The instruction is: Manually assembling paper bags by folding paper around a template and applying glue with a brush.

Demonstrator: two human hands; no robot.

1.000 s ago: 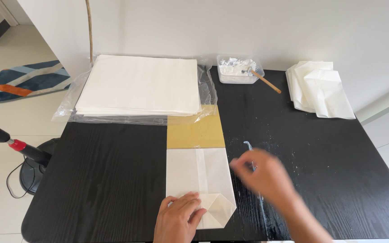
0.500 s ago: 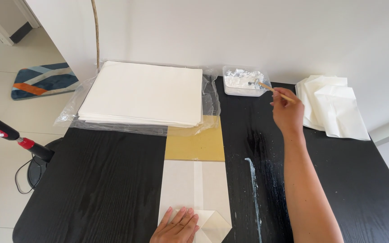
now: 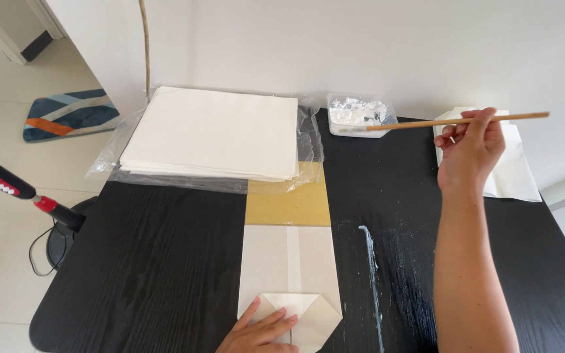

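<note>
Landmark: black wood-grain table (image 3: pixel 165 261).

Right hand (image 3: pixel 469 150) above table's far right, fingers pinched around thin wooden brush stick (image 3: pixel 449 121). Stick's long axis near level, left-right; tip dips into clear plastic tray of white paste (image 3: pixel 359 114) at far edge.

Left hand (image 3: pixel 259 330) lies flat, fingers spread, on folded white paper bag (image 3: pixel 289 274) at near edge.

Bare tabletop left of bag; white glue streak (image 3: pixel 371 261) right of it.

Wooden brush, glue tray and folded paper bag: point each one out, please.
wooden brush (image 3: pixel 452 121), head view, middle of the handle, beside the right hand (image 3: pixel 469 147).
glue tray (image 3: pixel 359 114), head view, white paste inside.
folded paper bag (image 3: pixel 289 261), head view, flat centre panel above the left hand (image 3: pixel 259 330).
</note>
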